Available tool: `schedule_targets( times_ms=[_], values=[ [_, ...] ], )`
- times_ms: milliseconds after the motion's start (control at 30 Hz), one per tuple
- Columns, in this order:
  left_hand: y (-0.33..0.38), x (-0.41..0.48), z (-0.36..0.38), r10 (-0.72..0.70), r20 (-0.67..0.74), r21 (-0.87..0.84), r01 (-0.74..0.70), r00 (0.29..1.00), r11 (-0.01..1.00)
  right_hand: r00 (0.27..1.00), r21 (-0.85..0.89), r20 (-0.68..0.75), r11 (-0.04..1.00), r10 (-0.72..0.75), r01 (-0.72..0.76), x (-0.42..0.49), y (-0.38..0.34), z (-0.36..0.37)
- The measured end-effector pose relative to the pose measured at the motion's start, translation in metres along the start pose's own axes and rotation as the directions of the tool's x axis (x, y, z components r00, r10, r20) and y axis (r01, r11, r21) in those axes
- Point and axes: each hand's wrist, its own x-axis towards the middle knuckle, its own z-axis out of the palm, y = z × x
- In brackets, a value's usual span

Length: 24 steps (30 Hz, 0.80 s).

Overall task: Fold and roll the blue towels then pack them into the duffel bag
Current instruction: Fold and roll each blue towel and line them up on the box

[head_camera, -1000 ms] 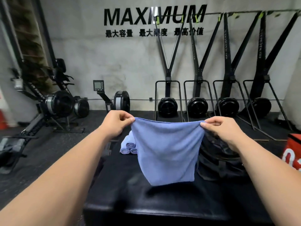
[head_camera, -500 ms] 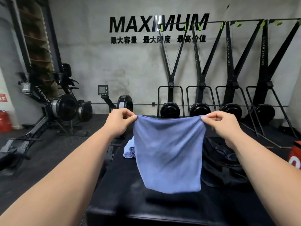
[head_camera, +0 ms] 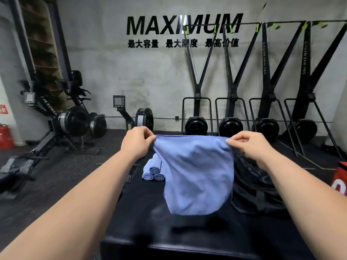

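A blue towel [head_camera: 197, 175] hangs in the air above a black padded box [head_camera: 169, 226]. My left hand [head_camera: 137, 142] pinches its top left corner and my right hand [head_camera: 247, 145] pinches its top right corner, so the cloth drapes down between them. Three rolled blue towels [head_camera: 153, 171] lie stacked on the box behind the left edge of the hanging towel. A black duffel bag [head_camera: 257, 192] lies slumped on the right side of the box, partly hidden by the towel and my right forearm.
Rowing machines [head_camera: 75, 121] stand on the dark floor to the left. Several ski machines [head_camera: 231, 126] line the back wall. A red box [head_camera: 340, 177] sits at the right edge and a red fire extinguisher [head_camera: 6, 136] at the far left.
The towel's lower edge has swung and bunched into a rounder shape. My hands hold about the same spacing, and the view has tilted slightly upward.
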Motion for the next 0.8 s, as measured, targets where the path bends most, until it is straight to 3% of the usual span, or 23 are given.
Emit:
schedule_targets(
  times_ms=[100, 200, 267, 367, 433, 533, 600, 700, 800],
  values=[
    [0.0, -0.002, 0.004, -0.01, -0.011, -0.011, 0.01, 1.0, 1.0, 0.999, 0.061, -0.04, 0.998, 0.001, 0.001, 0.0, -0.001, 0.003],
    [0.001, -0.004, 0.007, -0.008, 0.008, -0.03, 0.009, 1.0, 1.0, 0.998, 0.08, 0.07, 0.997, 0.003, -0.009, -0.005, -0.005, 0.005],
    [0.002, -0.006, 0.007, -0.01, 0.013, -0.024, 0.01, 1.0, 1.0, 0.999, 0.12, -0.037, 0.993, -0.01, 0.015, -0.002, -0.004, 0.004],
    [0.003, -0.009, 0.007, -0.022, 0.004, -0.031, 0.022, 1.0, 0.999, 1.0, 0.075, 0.029, 0.997, 0.011, -0.013, -0.004, -0.003, 0.003],
    [0.003, -0.009, 0.006, -0.031, 0.003, -0.05, 0.031, 1.0, 0.998, 1.0, 0.068, -0.025, 0.998, 0.012, -0.01, -0.001, 0.002, 0.001],
    [0.0, -0.009, 0.006, -0.053, 0.027, -0.085, 0.055, 0.998, 0.995, 0.997, 0.01, 0.062, 0.999, 0.035, -0.036, -0.003, 0.003, -0.003],
    [-0.003, -0.008, 0.005, -0.083, 0.038, -0.187, 0.088, 0.996, 0.978, 0.995, 0.063, 0.086, 0.996, 0.05, -0.056, -0.005, 0.002, -0.007],
    [-0.008, -0.009, -0.006, -0.128, 0.166, -0.475, 0.193, 0.978, 0.859, 0.987, 0.147, 0.139, 0.984, 0.075, -0.095, -0.009, 0.0, -0.017],
    [-0.012, -0.012, -0.022, 0.008, 0.398, -0.712, 0.303, 0.917, 0.634, 0.957, 0.348, 0.281, 0.922, 0.069, -0.169, -0.009, 0.002, -0.027]
  ],
)
